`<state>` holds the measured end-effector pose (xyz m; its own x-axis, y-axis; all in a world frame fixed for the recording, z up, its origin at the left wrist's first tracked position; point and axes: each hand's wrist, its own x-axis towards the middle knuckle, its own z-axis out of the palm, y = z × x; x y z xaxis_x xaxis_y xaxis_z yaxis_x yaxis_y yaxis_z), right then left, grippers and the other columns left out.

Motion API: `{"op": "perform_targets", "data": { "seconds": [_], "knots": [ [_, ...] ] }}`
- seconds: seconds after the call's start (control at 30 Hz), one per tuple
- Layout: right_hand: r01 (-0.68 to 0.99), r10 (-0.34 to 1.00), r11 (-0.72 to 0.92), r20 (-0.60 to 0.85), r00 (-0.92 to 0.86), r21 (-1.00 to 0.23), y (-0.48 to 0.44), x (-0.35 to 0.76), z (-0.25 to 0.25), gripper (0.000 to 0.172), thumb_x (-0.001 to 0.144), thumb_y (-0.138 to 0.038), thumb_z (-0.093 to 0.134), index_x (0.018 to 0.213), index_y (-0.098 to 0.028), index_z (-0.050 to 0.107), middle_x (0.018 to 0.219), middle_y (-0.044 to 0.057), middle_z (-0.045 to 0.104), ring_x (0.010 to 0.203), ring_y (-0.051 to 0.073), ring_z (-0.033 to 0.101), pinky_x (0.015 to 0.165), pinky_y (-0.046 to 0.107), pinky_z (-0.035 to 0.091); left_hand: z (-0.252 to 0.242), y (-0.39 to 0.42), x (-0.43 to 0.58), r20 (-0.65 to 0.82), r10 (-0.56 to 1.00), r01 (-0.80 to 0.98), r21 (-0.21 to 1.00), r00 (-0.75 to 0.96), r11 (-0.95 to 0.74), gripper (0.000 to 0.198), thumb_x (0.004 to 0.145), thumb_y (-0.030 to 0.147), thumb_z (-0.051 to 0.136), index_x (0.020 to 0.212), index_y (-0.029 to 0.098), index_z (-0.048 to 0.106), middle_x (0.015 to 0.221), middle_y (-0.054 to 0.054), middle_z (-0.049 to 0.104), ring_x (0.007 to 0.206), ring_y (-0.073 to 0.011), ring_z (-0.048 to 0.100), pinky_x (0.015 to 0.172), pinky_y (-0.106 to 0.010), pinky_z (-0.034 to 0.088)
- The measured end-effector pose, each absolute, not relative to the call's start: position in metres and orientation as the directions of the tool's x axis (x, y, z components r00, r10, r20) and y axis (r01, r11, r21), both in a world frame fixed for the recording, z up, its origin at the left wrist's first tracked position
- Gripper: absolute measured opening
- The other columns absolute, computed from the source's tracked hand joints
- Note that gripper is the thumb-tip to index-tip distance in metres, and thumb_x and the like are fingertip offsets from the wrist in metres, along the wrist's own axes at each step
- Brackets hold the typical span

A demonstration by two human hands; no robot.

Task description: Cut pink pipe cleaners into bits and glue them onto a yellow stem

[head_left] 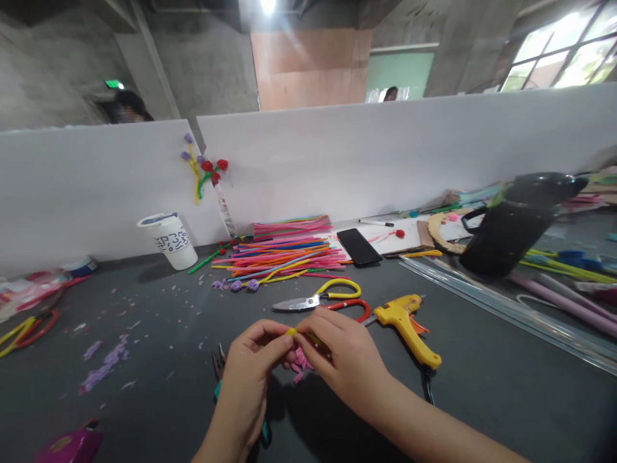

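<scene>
Low in the middle of the head view, my left hand (263,360) and my right hand (337,350) meet at the fingertips. Both pinch a small yellow piece (291,332); a yellow strand runs from it under my right fingers, mostly hidden. Pink scraps (301,365) show just beneath the hands. Beyond them lie open scissors (299,303) with one yellow and one red handle, partly behind my right hand. A yellow glue gun (407,326) rests to the right. Pliers (218,363) with teal handles lie partly hidden under my left hand and wrist.
Colourful pipe cleaners (284,254) are piled before a white partition (337,161), beside a black phone (359,247). A white cup (172,241) stands left; a black jug (515,225) and clear sticks (506,312) are right. Purple scraps (106,365) and more scissors (29,331) lie left.
</scene>
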<state>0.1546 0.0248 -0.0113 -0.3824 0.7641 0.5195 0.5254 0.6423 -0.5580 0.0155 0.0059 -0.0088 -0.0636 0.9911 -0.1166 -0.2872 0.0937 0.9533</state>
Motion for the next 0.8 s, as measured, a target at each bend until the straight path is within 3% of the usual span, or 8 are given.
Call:
{"op": "perform_targets", "data": {
  "seconds": [0.1, 0.3, 0.37, 0.53, 0.67, 0.8],
  "knots": [
    [0.512, 0.78, 0.624, 0.516, -0.354, -0.591, 0.023, 0.153, -0.011, 0.01, 0.081, -0.02, 0.049, 0.076, -0.018, 0.057, 0.071, 0.001, 0.057, 0.065, 0.012, 0.05, 0.059, 0.022, 0.035, -0.006, 0.004, 0.017, -0.129, 0.99, -0.315, 0.943, -0.059, 0.104, 0.005, 0.063, 0.014, 0.066, 0.066, 0.012, 0.062, 0.056, 0.001, 0.06, 0.051, -0.0075, 0.052, 0.051, -0.017, 0.041],
    [0.335, 0.858, 0.491, 0.379, -0.347, -0.804, 0.026, 0.153, -0.003, 0.012, 0.079, -0.012, 0.049, 0.076, -0.019, 0.058, 0.067, -0.003, 0.059, 0.062, 0.009, 0.053, 0.056, 0.018, 0.038, -0.004, 0.006, 0.014, -0.203, 0.979, -0.474, 0.859, 0.033, 0.194, 0.005, 0.063, 0.011, 0.066, 0.066, 0.012, 0.063, 0.056, 0.002, 0.059, 0.05, -0.0051, 0.051, 0.049, -0.014, 0.04],
    [0.366, 0.842, 0.526, 0.408, -0.354, -0.768, 0.026, 0.153, -0.005, 0.012, 0.079, -0.012, 0.048, 0.075, -0.018, 0.057, 0.066, -0.002, 0.058, 0.06, 0.009, 0.052, 0.055, 0.019, 0.037, -0.005, 0.007, 0.013, -0.214, 0.976, -0.51, 0.835, 0.041, 0.204, 0.006, 0.063, 0.011, 0.066, 0.067, 0.012, 0.063, 0.059, 0.001, 0.061, 0.051, -0.0051, 0.052, 0.051, -0.014, 0.042],
    [0.538, 0.726, 0.682, 0.55, -0.413, -0.495, 0.023, 0.152, -0.016, 0.014, 0.083, -0.015, 0.044, 0.084, -0.017, 0.058, 0.073, 0.003, 0.058, 0.068, 0.014, 0.051, 0.061, 0.024, 0.036, -0.012, 0.009, 0.015, -0.17, 0.985, -0.499, 0.856, -0.023, 0.136, 0.006, 0.064, 0.015, 0.067, 0.069, 0.013, 0.063, 0.06, 0.0, 0.063, 0.054, -0.0063, 0.054, 0.055, -0.016, 0.044],
    [0.587, 0.731, 0.674, 0.516, -0.446, -0.448, 0.019, 0.15, -0.017, 0.013, 0.082, -0.015, 0.043, 0.082, -0.016, 0.057, 0.07, 0.003, 0.057, 0.064, 0.014, 0.049, 0.057, 0.024, 0.034, -0.017, 0.009, 0.017, -0.014, 0.985, -0.266, 0.964, -0.173, -0.033, 0.008, 0.064, 0.019, 0.067, 0.069, 0.014, 0.064, 0.056, 0.001, 0.063, 0.053, -0.0084, 0.056, 0.054, -0.017, 0.044],
    [0.599, 0.742, 0.664, 0.494, -0.454, -0.448, 0.017, 0.149, -0.016, 0.012, 0.082, -0.014, 0.045, 0.078, -0.016, 0.056, 0.068, 0.002, 0.057, 0.062, 0.013, 0.049, 0.056, 0.024, 0.033, -0.017, 0.007, 0.017, 0.115, 0.969, -0.049, 0.99, -0.217, -0.129, 0.008, 0.065, 0.021, 0.065, 0.068, 0.015, 0.064, 0.053, 0.002, 0.061, 0.053, -0.0106, 0.056, 0.053, -0.019, 0.045]
  ]
}}
